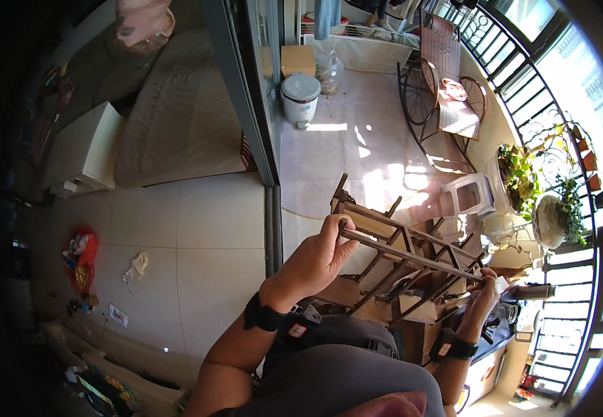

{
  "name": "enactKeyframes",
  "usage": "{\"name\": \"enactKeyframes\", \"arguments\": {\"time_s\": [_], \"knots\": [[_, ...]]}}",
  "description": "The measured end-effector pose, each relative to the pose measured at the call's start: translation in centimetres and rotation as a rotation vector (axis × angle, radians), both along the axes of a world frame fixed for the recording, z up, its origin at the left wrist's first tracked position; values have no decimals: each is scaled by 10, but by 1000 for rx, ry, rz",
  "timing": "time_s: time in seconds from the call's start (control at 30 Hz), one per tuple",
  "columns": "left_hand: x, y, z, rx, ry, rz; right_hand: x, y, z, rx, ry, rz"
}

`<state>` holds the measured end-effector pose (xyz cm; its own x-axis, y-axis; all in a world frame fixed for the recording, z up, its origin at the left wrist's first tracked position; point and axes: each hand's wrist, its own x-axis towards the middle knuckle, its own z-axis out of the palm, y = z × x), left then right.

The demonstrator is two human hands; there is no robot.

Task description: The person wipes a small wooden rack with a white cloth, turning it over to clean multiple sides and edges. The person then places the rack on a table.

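A brown wooden multi-tier rack with slatted sides and board shelves stretches in front of me, tilted. My left hand grips the end of its long upper rail, thumb and fingers wrapped around the corner. At the far right end of the same rail, my right hand holds on, with a small white piece of cloth or tissue at its fingers. The rack's lower boards reach down near my lap and partly hide what lies beneath. Black straps with small devices circle both wrists.
A white plastic stool stands beyond the rack, near potted plants along the railing. Farther off are a wicker rocking chair and a lidded bin. A sliding-door track runs along my left.
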<state>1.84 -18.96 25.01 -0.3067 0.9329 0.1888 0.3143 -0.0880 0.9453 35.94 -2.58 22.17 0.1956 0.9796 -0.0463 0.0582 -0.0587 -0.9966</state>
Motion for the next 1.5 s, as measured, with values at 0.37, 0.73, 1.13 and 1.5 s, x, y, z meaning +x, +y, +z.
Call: {"name": "enactKeyframes", "arguments": {"time_s": [0.37, 0.73, 1.13, 1.5], "knots": [[-4, -2, -1, 42, -378, -60, -3, -1, 5, -16, 63, 6], [-2, -3, -15, 139, -491, 35, -1, -9, 6, -2, 58, -4], [0, 18, -13, 164, -486, 366, 4, -17, 10, 62, 70, -6], [-8, 31, -17, 84, -501, 441, 0, -37, 27, 74, 74, -72]]}}
